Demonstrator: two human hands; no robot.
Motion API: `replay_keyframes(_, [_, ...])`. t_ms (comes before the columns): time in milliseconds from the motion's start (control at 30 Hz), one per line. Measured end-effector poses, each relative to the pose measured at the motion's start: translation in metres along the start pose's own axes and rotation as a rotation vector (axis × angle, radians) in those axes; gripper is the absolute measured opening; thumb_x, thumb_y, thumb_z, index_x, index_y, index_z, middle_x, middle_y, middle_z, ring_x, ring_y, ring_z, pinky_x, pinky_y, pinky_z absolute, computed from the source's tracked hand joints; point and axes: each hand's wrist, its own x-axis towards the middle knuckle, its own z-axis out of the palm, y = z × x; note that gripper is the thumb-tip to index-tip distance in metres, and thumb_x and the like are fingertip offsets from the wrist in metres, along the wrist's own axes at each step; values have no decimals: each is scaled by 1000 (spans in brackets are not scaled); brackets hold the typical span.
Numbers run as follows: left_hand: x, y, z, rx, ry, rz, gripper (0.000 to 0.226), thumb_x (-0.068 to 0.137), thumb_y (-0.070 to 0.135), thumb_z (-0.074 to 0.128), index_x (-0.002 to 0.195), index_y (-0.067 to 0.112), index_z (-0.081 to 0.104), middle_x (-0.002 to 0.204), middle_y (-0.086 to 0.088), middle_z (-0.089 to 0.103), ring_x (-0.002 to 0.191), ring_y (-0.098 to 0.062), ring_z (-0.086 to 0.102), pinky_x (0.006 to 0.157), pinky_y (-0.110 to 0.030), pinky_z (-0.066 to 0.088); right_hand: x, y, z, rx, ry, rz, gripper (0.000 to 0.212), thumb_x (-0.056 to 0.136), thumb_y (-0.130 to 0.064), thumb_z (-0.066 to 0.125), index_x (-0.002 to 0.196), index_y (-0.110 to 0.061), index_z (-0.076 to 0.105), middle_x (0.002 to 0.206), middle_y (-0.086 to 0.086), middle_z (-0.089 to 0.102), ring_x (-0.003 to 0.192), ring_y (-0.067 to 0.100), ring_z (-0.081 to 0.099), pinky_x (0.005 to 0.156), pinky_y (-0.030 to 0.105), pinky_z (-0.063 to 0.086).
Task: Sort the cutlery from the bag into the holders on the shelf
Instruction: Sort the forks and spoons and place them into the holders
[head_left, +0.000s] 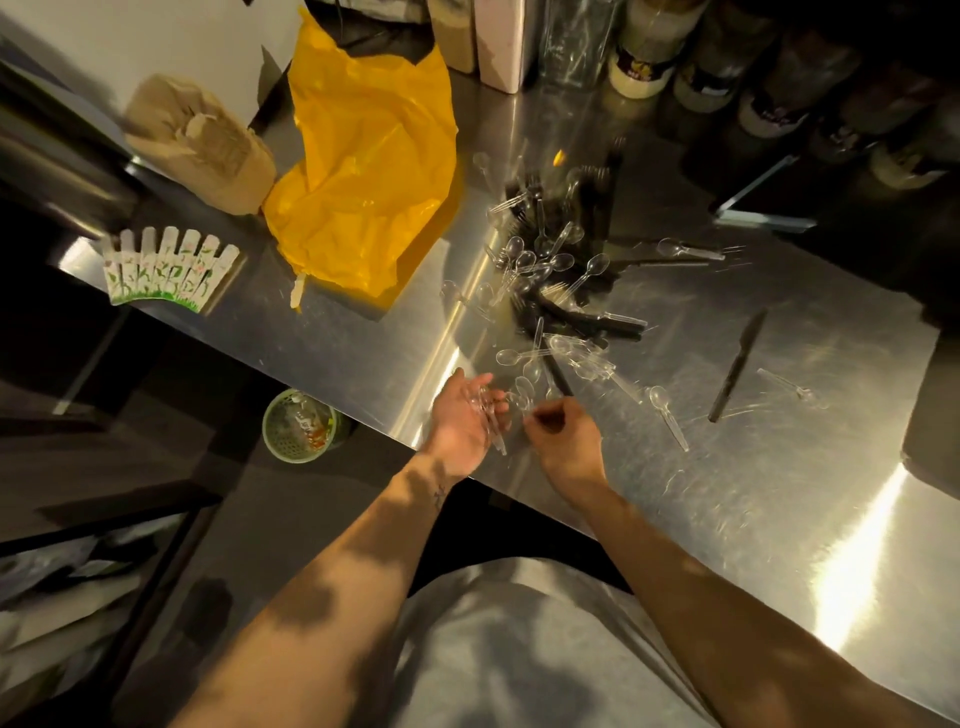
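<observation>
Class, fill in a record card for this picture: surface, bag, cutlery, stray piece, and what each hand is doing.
Surface: steel counter
Bag: yellow bag, crumpled, back left
Cutlery: mixed pile of clear spoons and black pieces, loose on the counter
Stray piece: black knife, right of the pile
Left hand: palm up, holds a bundle of clear spoons
Right hand: fingers curled at the pile's near edge; grip unclear

- The left hand (464, 425) lies palm up, its fingers bent a little round a bunch of clear spoons (489, 414).
- The right hand (566, 439) is just beside it, back up, fingers curled in. What they hold is hard to see.
- Both bare arms reach forward.
</observation>
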Motion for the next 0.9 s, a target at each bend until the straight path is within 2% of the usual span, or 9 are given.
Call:
replay_keyframes(67, [-3,-11,14,39,23,-21,55,103,53,40,117,7,65,96,-11,66,74,-22,62,64,-33,53,-4,-3,-4,70,-9,-35,14,87,-13,77,94,-21,68,86,-10,72,75,-4,67,72,9,51])
replay_keyframes(167, [-3,-30,30,7,-72,-22,54,98,60,46,98,13,72,101,-10,65,84,-24,64,80,-35,50,-8,-2,-11,127,21,-74,11,90,-20,78,95,-15,70,86,-7,74,76,-2,70,73,15,56])
replay_keyframes(267, [-8,-39,46,100,-160,-15,58,95,62,51,75,16,79,86,-9,70,80,-23,67,85,-35,49,-7,6,-17,67,39,-107,16,93,-11,71,108,-13,71,99,-1,74,86,1,70,79,12,53])
replay_keyframes(367, [-10,-48,63,167,-136,-36,22,95,35,67,88,15,73,83,-5,70,78,-20,66,78,-32,51,-5,14,-29,17,55,-155,21,95,-13,68,116,-15,70,109,3,69,94,4,67,79,3,46])
replay_keyframes(433, [-4,-57,72,171,-93,-19,8,96,23,66,102,19,65,89,-3,68,81,-19,65,76,-31,51,-8,16,-41,62,71,-159,20,96,-20,68,116,-19,69,111,0,67,96,1,66,78,4,46])
replay_keyframes(567, [0,-68,84,166,-64,-29,18,103,25,56,88,19,66,81,-1,71,74,-16,66,68,-28,53,-11,19,-60,135,74,-165,20,93,-17,71,113,-18,67,112,-1,67,96,0,67,81,11,51])
replay_keyframes(667, [0,-72,93,155,-44,-15,21,105,27,53,89,19,65,76,1,71,66,-12,66,57,-23,52,-13,22,-73,150,102,-248,20,93,-16,73,111,-15,66,110,-4,68,99,3,67,84,16,54])
replay_keyframes(800, [3,-71,100,56,-56,22,24,106,22,51,85,17,61,73,0,64,63,-13,61,66,-31,51,6,48,-104,-106,328,-246,11,94,-17,67,104,-18,70,97,-11,65,93,6,61,81,28,54])
replay_keyframes(900, [8,-67,98,32,-34,-1,14,102,19,57,89,19,63,78,0,65,65,-11,61,70,-31,52,32,78,-124,-410,383,-144,12,92,-17,65,104,-14,68,101,4,62,99,25,53,82,32,45])
